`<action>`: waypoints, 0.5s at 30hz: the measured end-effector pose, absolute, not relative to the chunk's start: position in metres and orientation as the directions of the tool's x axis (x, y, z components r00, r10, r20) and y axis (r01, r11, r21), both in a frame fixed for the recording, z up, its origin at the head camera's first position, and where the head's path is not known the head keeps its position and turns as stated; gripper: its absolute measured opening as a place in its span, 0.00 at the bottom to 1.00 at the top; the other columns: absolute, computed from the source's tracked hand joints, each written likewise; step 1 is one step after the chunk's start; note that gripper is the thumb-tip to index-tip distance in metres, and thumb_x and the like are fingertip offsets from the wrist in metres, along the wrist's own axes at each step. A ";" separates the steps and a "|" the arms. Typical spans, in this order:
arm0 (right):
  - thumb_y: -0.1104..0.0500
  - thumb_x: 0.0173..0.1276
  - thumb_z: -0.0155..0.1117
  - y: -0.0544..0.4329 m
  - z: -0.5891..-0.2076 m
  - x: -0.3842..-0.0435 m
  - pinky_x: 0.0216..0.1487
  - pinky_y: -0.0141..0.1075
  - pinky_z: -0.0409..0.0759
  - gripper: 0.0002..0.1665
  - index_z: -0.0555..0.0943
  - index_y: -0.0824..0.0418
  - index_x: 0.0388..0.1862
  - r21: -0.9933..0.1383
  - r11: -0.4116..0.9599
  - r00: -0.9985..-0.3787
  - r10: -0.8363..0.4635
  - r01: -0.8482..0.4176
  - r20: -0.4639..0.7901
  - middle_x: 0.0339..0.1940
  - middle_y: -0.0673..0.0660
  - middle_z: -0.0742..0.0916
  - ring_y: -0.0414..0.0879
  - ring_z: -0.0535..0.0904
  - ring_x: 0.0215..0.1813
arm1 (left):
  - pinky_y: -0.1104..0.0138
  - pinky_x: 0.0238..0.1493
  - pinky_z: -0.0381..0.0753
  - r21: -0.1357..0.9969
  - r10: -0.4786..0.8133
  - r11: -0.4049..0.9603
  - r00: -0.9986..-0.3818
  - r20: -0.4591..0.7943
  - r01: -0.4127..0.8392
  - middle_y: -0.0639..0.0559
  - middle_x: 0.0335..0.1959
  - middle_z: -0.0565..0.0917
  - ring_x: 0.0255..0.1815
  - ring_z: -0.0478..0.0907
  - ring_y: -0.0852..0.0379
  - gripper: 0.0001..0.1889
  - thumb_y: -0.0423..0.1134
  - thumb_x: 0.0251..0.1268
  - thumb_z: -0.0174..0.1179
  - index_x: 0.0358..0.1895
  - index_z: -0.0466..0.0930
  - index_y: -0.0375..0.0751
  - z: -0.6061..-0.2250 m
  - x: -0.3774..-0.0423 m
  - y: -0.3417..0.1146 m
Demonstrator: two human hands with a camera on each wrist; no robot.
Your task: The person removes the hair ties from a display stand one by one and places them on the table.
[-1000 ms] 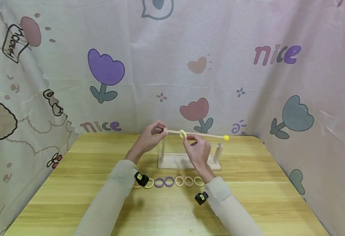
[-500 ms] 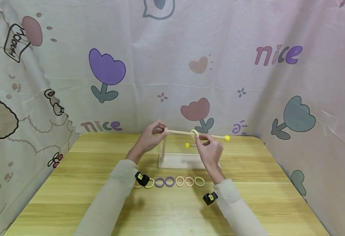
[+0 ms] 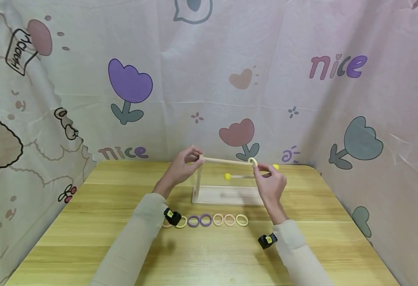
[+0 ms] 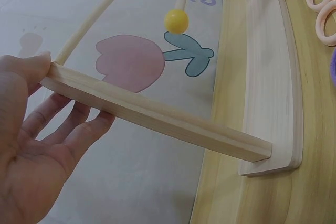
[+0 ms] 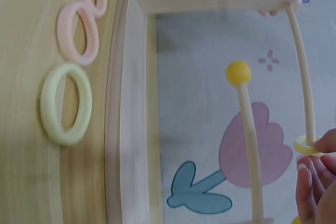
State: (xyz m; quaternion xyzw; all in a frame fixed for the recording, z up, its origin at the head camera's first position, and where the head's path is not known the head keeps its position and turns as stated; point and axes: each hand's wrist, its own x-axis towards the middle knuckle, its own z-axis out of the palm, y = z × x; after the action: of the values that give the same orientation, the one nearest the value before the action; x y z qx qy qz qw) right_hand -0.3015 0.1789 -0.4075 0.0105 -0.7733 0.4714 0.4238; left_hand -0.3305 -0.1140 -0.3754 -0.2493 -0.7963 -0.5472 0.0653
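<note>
My left hand point(image 3: 184, 165) grips the top of the wooden stand's left post point(image 4: 157, 111), thumb on one side and fingers on the other. From that top end a thin wooden rod point(image 3: 227, 161) runs to the right. A light yellow ring point(image 5: 301, 147) encircles this rod toward its far end, pinched between the thumb and fingers of my right hand point(image 3: 271, 184). A yellow ball point(image 3: 275, 167) tips the rod, partly hidden behind the right hand. Below, a second rod point(image 5: 249, 129) with its own yellow ball point(image 4: 176, 21) extends leftward. The right post is hidden by the right hand.
The stand's flat base point(image 3: 227, 195) rests on the wooden table point(image 3: 202, 258). In front lies a row of several rings, including a purple ring point(image 3: 206, 226), a peach ring point(image 5: 65, 40) and a light yellow ring point(image 5: 51, 106). A printed cloth point(image 3: 187, 71) hangs behind.
My right hand has slid the yellow ring rightward along the upper rod, from near its middle toward the ball end. The lower rod's ball has come into sight. The left hand stays in place.
</note>
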 end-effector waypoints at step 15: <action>0.62 0.60 0.78 0.219 -0.408 -0.295 0.20 0.15 0.68 0.10 0.91 0.68 0.36 -0.767 0.551 -0.635 0.472 -0.328 0.611 0.32 0.67 0.92 0.16 0.70 0.17 | 0.51 0.56 0.84 0.843 0.323 0.286 -0.874 0.362 0.455 0.41 0.49 0.80 0.62 0.82 0.40 0.13 0.36 0.76 0.60 0.56 0.75 0.33 -0.375 -0.330 -0.114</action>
State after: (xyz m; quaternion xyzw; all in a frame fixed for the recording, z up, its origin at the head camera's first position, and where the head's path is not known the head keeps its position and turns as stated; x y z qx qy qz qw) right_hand -0.2955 0.2194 -0.4079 -0.0467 -0.7717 0.4714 0.4245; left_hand -0.3298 -0.1136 -0.3748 -0.2432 -0.7996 -0.5457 0.0603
